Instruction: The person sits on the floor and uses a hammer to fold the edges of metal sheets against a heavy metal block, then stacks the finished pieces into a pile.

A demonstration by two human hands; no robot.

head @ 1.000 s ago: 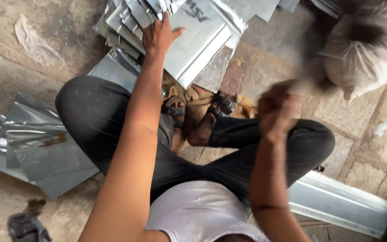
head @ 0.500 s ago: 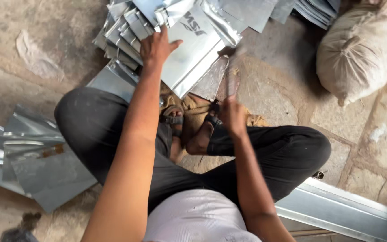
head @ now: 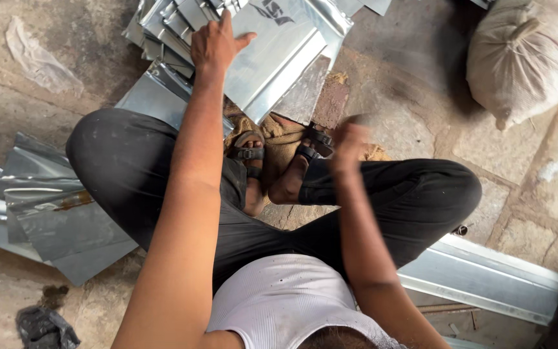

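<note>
Rough stone paving point(head: 421, 58) is forming the floor, with irregular slabs and dusty joints showing at the right. A bulging pale sack point(head: 524, 58) is resting on the floor at upper right. A crumpled clear plastic scrap point(head: 37, 61) is lying at upper left. A dark crumpled bag point(head: 43, 326) is sitting at lower left. Daylight is falling evenly, casting soft shadows.

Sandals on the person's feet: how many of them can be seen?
2. One sandal is on the foot left of centre, beside the left forearm. The other sandal is on the foot just right of it, partly behind the blurred right hand. No others show.
</note>
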